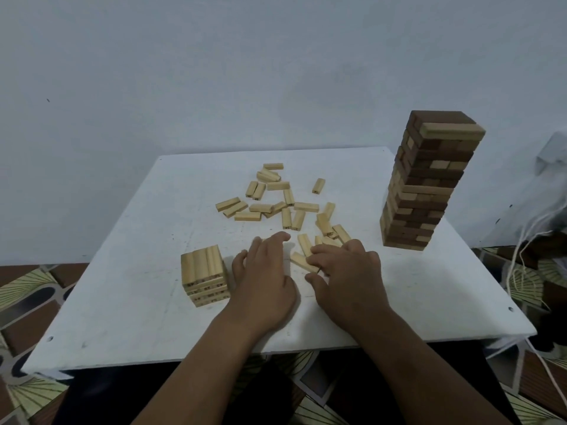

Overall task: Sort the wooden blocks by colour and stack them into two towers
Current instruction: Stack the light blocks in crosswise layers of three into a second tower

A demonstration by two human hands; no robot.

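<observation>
Left hand (264,271) flat, fingers straight, on white table (138,308) beside short light-block stack (204,276). Right hand (346,271) fingers curled over loose light blocks (302,262). Mixed dark-and-light tower (429,182) far right.

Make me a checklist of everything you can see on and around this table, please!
Surface: white table, square, scuffed, with small holes near its corners.
Job's things: short light stack at front left; loose light blocks scattered mid-table; tall tower at right, dark and light blocks still mixed.
Clutter: nothing seen.
Grippers: left hand flat on the table, fingers straight; right hand with fingers resting on a loose block, grip unclear.
Cables: white cords hanging off the right side.
Surroundings: pale wall behind; patterned floor below; white cloth at far right.
</observation>
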